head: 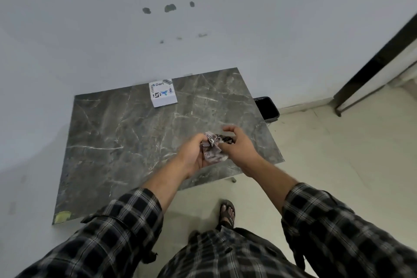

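Above the near right part of the dark grey marble-pattern tabletop (117, 133), the left hand (194, 156) and right hand (239, 144) both pinch a crumpled printed paper piece (212, 150) held between them, fingers curled on it. A white stickered box (163, 93) sits at the table's far edge; a black bin (267, 107) stands beside the table.

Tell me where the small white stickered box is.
Head view: the white stickered box stands at the far edge of the grey marble table, beyond and left of the left hand.
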